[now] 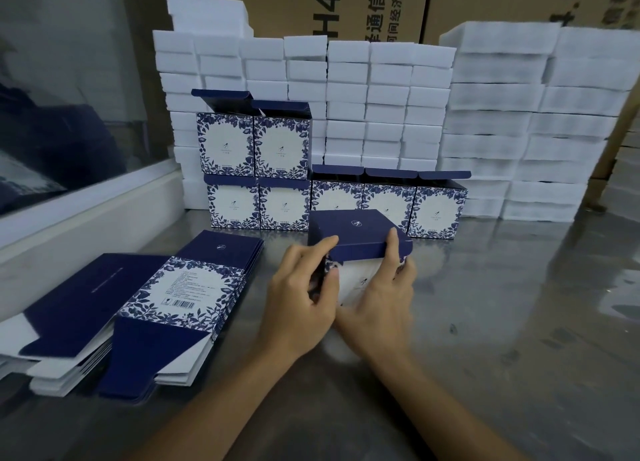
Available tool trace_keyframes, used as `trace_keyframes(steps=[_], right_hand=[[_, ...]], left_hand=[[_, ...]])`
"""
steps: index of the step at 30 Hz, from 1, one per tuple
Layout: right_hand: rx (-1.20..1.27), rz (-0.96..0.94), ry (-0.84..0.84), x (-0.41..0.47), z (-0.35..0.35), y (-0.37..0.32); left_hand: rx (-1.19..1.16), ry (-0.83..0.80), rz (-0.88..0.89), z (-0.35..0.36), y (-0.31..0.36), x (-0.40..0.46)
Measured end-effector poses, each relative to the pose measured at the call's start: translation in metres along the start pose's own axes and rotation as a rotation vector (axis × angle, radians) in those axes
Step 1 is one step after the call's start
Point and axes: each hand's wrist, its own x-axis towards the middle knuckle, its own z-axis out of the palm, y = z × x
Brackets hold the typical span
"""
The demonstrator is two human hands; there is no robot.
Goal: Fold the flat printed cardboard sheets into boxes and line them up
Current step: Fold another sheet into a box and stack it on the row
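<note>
Grey metal tabletop [502, 322], glossy, reflecting dull overhead light. Stacks of white foam blocks [381, 107] along its far edge. Behind them, brown cardboard cartons [381, 7] with black printed characters. At left, a glass pane [62, 90] in a white frame [86, 201].

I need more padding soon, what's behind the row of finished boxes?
Stacks of white foam pads rise behind the finished boxes; brown cartons stand farther back. The lowest pads are hidden.
</note>
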Motion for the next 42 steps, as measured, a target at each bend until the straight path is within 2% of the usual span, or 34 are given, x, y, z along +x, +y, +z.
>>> trace_keyframes(steps=[2, 5, 10, 16, 23, 28, 31, 33, 36, 38, 40, 42], right_hand=[[0.023, 0.043, 0.003, 0.007, -0.002, 0.004], [0.022, 0.016, 0.029, 0.021, -0.011, 0.01], [0.078, -0.074, 0.231, 0.071, -0.018, -0.004], [0.045, -0.026, 0.276, 0.153, -0.001, -0.052], [-0.105, -0.002, 0.218, 0.206, 0.047, -0.071], [-0.236, -0.045, 0.051, 0.216, 0.072, -0.054], [-0.404, -0.106, -0.026, 0.21, 0.082, -0.038], [-0.469, -0.113, -0.153, 0.209, 0.082, -0.029], [-0.53, -0.064, -0.471, 0.215, 0.079, -0.018], [-0.515, -0.002, -0.529, 0.214, 0.076, -0.013], [-0.532, -0.047, -0.522, 0.205, 0.075, -0.009], [-0.569, -0.105, -0.639, 0.191, 0.075, -0.004]], left_hand=[[-0.006, -0.087, 0.018, 0.0, 0.0, 0.0], [0.214, -0.214, -0.007, -0.003, -0.017, 0.0], [0.579, -0.549, -0.284, -0.009, -0.061, 0.002], [0.621, -0.525, -0.257, -0.002, -0.076, 0.002], [0.615, -0.495, -0.233, 0.0, -0.083, 0.0], [0.621, -0.499, -0.223, 0.0, -0.085, -0.001], [0.602, -0.487, -0.241, 0.0, -0.082, -0.001], [0.598, -0.493, -0.254, 0.0, -0.079, 0.0], [0.601, -0.511, -0.276, -0.001, -0.076, 0.001], [0.602, -0.519, -0.278, -0.002, -0.075, 0.002], [0.596, -0.519, -0.277, -0.002, -0.075, 0.002], [0.597, -0.519, -0.277, -0.002, -0.075, 0.003]])
